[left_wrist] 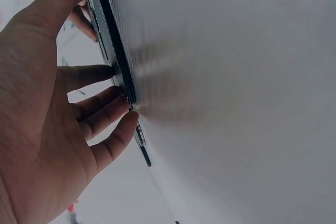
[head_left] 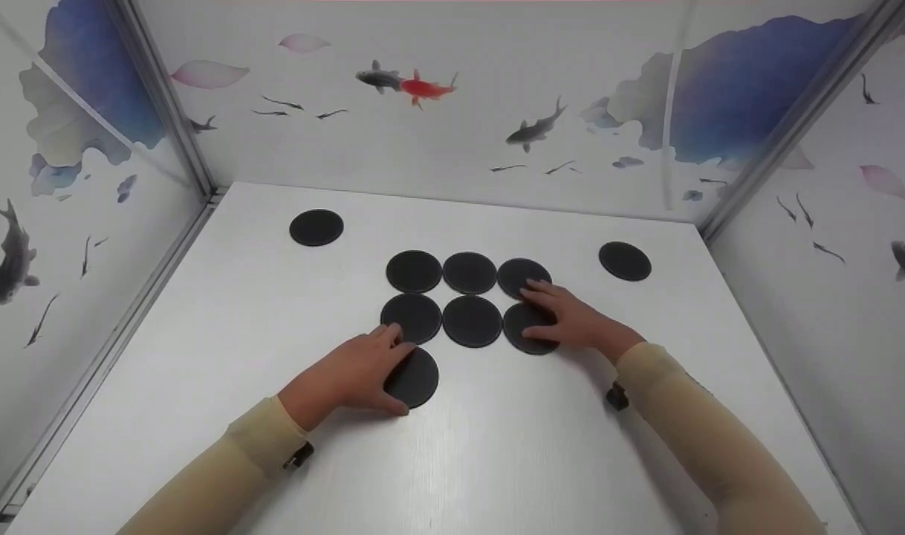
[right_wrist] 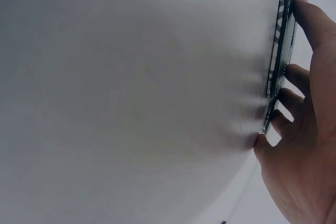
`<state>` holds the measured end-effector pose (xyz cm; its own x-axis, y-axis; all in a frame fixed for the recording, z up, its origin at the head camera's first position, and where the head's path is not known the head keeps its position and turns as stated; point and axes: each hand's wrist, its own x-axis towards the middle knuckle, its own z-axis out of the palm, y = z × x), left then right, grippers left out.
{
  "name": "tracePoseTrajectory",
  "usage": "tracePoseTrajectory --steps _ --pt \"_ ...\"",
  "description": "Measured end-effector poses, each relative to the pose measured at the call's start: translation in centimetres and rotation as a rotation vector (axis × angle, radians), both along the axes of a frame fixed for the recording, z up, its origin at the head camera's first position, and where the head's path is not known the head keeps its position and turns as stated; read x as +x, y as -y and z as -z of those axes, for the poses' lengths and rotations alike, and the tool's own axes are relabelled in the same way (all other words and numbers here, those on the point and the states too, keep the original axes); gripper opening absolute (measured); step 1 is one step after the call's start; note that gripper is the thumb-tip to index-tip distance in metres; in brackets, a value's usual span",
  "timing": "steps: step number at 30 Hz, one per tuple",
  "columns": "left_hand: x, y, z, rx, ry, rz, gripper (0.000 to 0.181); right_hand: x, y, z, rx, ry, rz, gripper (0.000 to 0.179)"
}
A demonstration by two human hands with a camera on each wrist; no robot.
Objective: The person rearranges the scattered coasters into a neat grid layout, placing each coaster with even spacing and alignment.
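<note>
My left hand (head_left: 359,371) holds a black round coaster (head_left: 415,380) at the near left, with the thumb at its near edge and the fingers at its far left side. The fingertips reach the coaster behind it (head_left: 412,318). In the left wrist view the hand (left_wrist: 47,114) spans the coaster's thin dark edge (left_wrist: 118,51). My right hand (head_left: 575,316) rests with spread fingers over two coasters at the right, its thumb on the nearer one (head_left: 523,327) and fingertips on the farther one (head_left: 519,271). The right wrist view shows that hand's (right_wrist: 302,114) fingertips along their edges.
Two middle coasters (head_left: 469,273) (head_left: 472,322) and a back left one (head_left: 414,271) complete two close rows. Single coasters lie apart at the back left (head_left: 316,227) and right (head_left: 625,261). White panels with painted fish (head_left: 424,88) enclose the white table (head_left: 497,446) on three sides.
</note>
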<state>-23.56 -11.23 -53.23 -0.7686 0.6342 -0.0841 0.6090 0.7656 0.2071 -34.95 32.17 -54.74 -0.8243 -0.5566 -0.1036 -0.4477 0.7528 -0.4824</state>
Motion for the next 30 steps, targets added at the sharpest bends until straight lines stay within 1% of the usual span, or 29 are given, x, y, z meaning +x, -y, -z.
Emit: tracePoseTrajectory --steps 5,12,15,20,24,30 --pt "0.0 0.0 -0.1 0.001 0.002 0.001 0.098 -0.1 -0.1 0.1 0.006 -0.004 -0.003 0.091" --pt "-0.1 0.0 -0.3 0.016 -0.015 0.018 0.097 -0.2 -0.1 0.0 0.002 0.0 -0.008 0.091" --pt "-0.1 0.0 -0.4 0.02 -0.009 0.019 0.098 -0.3 -0.1 0.1 -0.001 0.001 -0.012 0.09" --pt "-0.3 0.4 -0.7 0.074 0.014 0.008 0.095 -0.3 0.0 0.3 -0.001 0.008 -0.008 0.09" --pt "-1.3 1.4 -1.3 0.138 0.002 -0.038 0.089 -0.2 0.1 0.1 -0.003 0.009 -0.008 0.091" --pt "-3.7 3.4 -2.0 0.192 -0.04 -0.146 0.08 -0.2 0.1 0.0 -0.007 0.002 -0.009 0.091"
